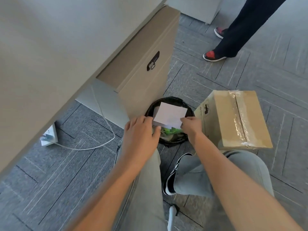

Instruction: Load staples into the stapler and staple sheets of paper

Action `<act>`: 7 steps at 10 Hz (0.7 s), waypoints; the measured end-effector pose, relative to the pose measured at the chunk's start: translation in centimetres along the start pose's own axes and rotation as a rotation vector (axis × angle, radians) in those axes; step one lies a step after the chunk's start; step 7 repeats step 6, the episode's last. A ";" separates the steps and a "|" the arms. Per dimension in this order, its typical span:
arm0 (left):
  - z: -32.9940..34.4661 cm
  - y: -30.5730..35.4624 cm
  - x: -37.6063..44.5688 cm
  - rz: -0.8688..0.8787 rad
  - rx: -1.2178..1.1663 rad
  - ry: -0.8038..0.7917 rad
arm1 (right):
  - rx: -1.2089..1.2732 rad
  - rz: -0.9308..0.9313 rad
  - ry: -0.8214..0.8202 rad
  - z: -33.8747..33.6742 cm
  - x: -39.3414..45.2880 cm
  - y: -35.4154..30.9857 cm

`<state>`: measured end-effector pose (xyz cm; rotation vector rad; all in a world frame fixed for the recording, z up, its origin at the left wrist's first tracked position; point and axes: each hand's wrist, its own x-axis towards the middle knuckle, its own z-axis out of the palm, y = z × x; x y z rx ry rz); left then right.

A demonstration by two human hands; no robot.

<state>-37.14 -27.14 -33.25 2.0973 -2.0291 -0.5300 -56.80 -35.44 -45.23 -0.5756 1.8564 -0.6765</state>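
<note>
Paper point(170, 115) over bin point(187, 106), both hands on it.
White blank sheets, flat, slightly offset stack. Left hand point(139, 132) pinches the near-left corner, right hand point(191, 125) the near-right corner; box point(236, 117) just right of bin.

White paper point(170, 115) over black bin point(189, 139) — green scraps point(171, 130) inside. Brown taped box point(236, 119). Grey carpet point(66, 164) — thin pale line pattern. Beige cabinet point(141, 64).
</note>
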 end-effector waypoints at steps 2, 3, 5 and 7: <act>1.1 -0.9 -1.8 -0.016 0.163 -0.057 | 0.053 0.098 -0.062 -1.1 -1.7 1.0; 1.1 -0.6 -2.8 0.000 0.197 -0.048 | 0.102 0.085 -0.113 -2.4 -4.5 0.0; 1.1 -0.5 -3.8 0.018 0.247 -0.060 | 0.038 -0.284 -0.191 -6.8 -14.3 -4.6; 1.1 -0.4 -3.8 -0.001 0.234 -0.053 | 0.001 -0.611 -0.101 -10.1 -20.9 -7.6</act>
